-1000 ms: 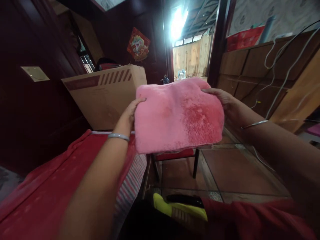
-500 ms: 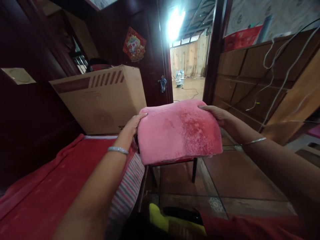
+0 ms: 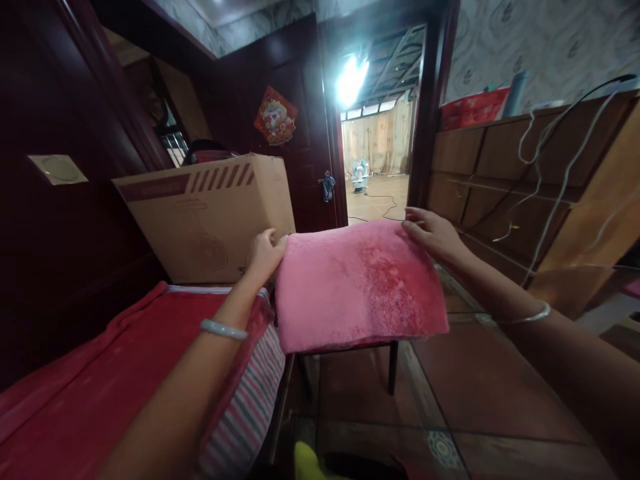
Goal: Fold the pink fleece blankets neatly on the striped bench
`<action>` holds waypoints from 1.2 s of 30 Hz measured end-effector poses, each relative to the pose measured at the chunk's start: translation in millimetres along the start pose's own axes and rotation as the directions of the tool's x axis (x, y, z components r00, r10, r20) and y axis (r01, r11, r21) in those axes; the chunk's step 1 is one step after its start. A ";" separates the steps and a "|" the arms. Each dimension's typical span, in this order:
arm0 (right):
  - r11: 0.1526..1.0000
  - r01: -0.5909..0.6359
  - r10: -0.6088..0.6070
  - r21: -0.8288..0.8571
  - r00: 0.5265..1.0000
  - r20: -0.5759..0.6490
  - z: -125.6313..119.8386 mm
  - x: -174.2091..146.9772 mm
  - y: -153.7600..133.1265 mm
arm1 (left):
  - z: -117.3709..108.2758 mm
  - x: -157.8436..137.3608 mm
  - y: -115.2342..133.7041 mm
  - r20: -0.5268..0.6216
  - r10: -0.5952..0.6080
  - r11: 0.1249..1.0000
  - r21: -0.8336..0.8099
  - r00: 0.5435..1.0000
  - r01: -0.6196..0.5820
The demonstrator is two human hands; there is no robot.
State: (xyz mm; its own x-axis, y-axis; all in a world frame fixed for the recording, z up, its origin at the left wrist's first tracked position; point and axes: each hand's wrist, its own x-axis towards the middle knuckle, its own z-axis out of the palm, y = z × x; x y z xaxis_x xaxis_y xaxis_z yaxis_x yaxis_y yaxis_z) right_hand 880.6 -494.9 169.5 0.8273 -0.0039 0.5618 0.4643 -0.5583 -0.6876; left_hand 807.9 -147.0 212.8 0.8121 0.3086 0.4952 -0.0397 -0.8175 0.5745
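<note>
A folded pink plush blanket (image 3: pixel 340 287), with a darker red patch on its right half, lies on a dark-legged chair (image 3: pixel 393 370). The chair's seat is mostly covered. At the blanket's upper left corner is my left hand (image 3: pixel 267 253), its thumb against the edge and its fingers loosely bent and apart. My right hand (image 3: pixel 433 233) is by the upper right corner, thumb near the cloth and fingers stretched out beyond it. Neither hand appears to grip the cloth.
On the left, a red cover (image 3: pixel 125 353) with a striped side lies beside the chair. A large cardboard box (image 3: pixel 200 227) stands behind it. Wooden drawers (image 3: pixel 520 160) with hanging cables line the right. Past the doorway, a fan (image 3: pixel 359 177) stands on the floor.
Both hands have loosened from the blanket's upper corners, with the fingers lifting off. The blanket appears flatter on the chair. The view has tilted up slightly.
</note>
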 end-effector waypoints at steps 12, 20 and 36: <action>0.758 0.523 -0.410 -0.391 0.847 0.339 69.8 -8.3 -21.8 | 61.9 -39.9 57.1 0.343 0.434 0.802 0.274 0.833 -0.531; 0.773 0.508 -0.398 -0.380 0.855 0.333 66.5 -9.1 -21.6 | 51.9 -36.2 53.6 0.348 0.386 0.811 0.314 0.855 -0.494; 0.785 0.493 -0.358 -0.375 0.855 0.375 64.1 -8.6 -27.6 | 7.9 -28.9 -47.7 0.301 0.172 0.954 0.186 0.938 -0.235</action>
State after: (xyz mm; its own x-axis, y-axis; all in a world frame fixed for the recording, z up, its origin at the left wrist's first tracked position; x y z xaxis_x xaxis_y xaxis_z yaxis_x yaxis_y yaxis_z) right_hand 881.0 -426.2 154.2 0.6595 0.5076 0.5545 0.6538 -0.7513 -0.0899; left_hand 790.9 -120.7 165.9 0.9303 0.0024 0.3667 -0.1200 -0.9429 0.3106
